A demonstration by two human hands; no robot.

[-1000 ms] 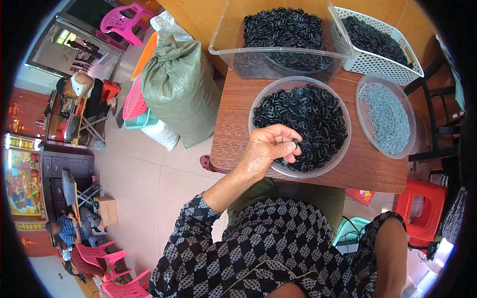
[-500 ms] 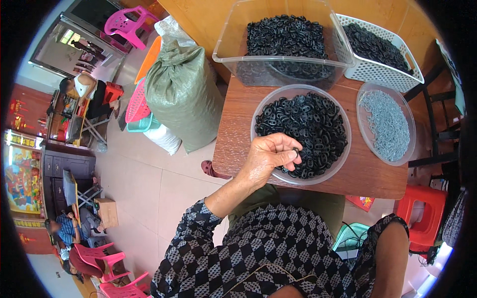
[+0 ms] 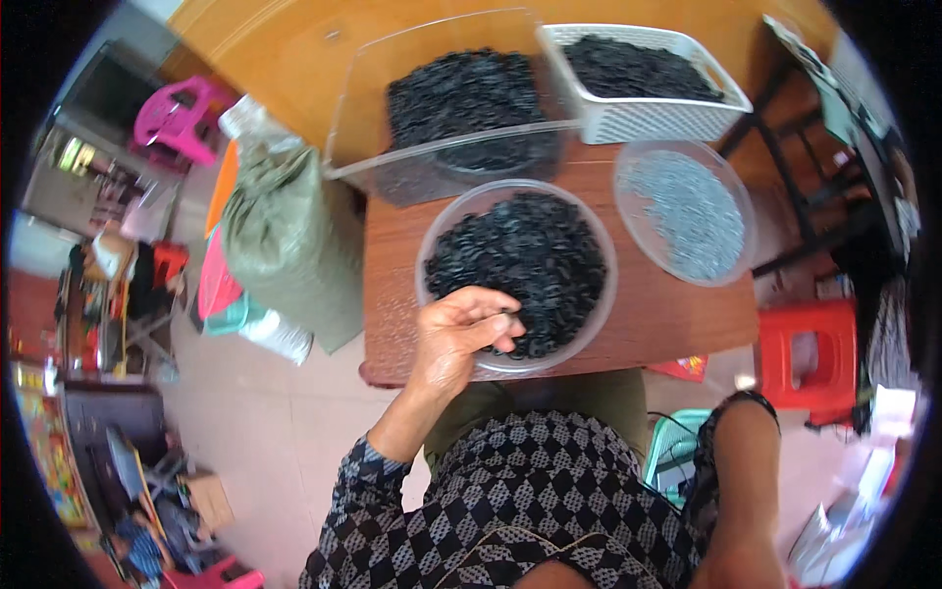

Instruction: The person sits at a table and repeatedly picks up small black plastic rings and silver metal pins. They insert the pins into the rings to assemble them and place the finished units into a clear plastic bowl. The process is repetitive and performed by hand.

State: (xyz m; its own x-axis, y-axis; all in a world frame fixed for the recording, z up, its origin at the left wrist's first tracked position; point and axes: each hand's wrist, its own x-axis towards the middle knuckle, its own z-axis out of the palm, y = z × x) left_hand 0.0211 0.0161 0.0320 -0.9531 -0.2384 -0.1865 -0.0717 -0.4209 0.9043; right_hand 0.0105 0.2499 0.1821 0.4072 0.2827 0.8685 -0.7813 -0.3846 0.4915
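A round clear bowl (image 3: 424,257) full of small black rings (image 3: 525,250) stands on a small wooden table (image 3: 667,316) in front of me. My left hand (image 3: 453,339) rests on the bowl's near left rim. Its fingers are curled and pinched on a few black rings at the edge of the pile. My right arm (image 3: 736,471) hangs down at the lower right, and its hand is out of sight.
A clear bowl of small grey pieces (image 3: 687,211) sits to the right. Behind stand a clear tub (image 3: 442,162) and a white basket (image 3: 648,120), both holding black pieces. A green sack (image 3: 285,236) leans at the table's left; a red stool (image 3: 810,353) stands on the right.
My left hand stays at the bowl's near rim, and its fingers have curled in tighter on the rings. The view has shifted slightly.
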